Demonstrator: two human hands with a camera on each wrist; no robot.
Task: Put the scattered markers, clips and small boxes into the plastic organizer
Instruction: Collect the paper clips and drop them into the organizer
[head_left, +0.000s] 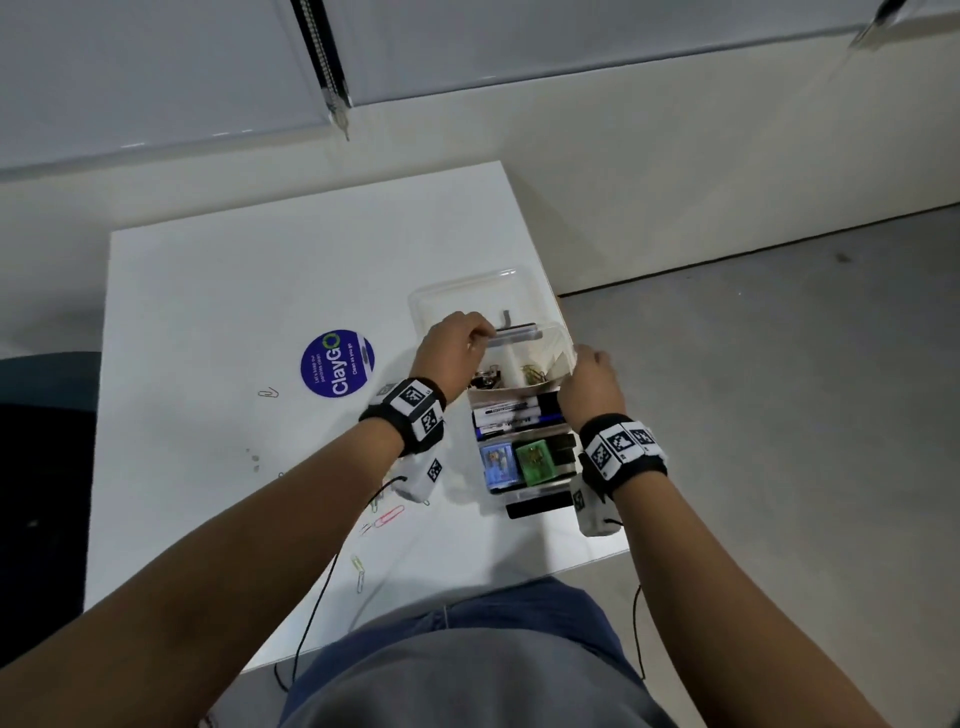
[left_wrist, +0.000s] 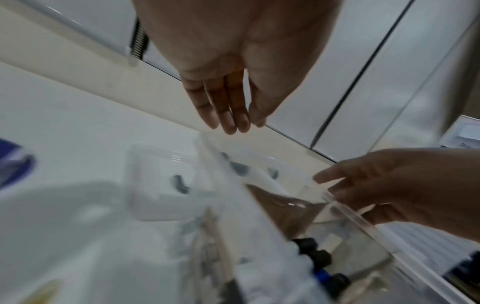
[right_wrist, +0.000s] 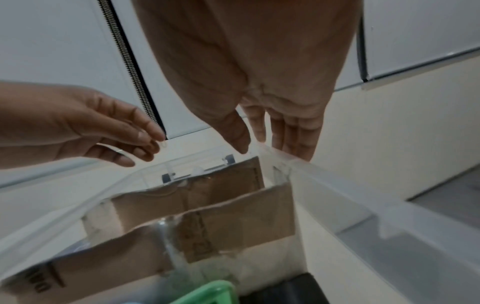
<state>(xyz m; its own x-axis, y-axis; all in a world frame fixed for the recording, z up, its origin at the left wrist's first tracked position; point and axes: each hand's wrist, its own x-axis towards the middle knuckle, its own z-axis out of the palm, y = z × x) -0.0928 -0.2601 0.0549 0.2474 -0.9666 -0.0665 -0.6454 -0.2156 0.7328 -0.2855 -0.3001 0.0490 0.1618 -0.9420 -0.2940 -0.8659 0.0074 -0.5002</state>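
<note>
The clear plastic organizer (head_left: 567, 347) stands open on the white table (head_left: 218, 291), its lid (head_left: 467, 291) laid back behind it. Inside are markers (head_left: 511, 413), a blue box (head_left: 500, 462), a green box (head_left: 535, 457), a black box (head_left: 563, 449), binder clips (head_left: 488, 376) and gold clips (head_left: 532, 373). My left hand (head_left: 457, 343) hovers over the far left compartment and pinches a small pale paper clip (right_wrist: 163, 143). My right hand (head_left: 592, 379) holds the organizer's right wall (right_wrist: 283, 162), thumb inside, fingers outside.
Loose paper clips lie on the table to the left: one silver (head_left: 268, 393), one red (head_left: 389, 515), one yellow-green (head_left: 358, 566). A round blue sticker (head_left: 337, 364) is beside the organizer. A flat black item (head_left: 537, 505) lies at its near end. The table's right edge is close.
</note>
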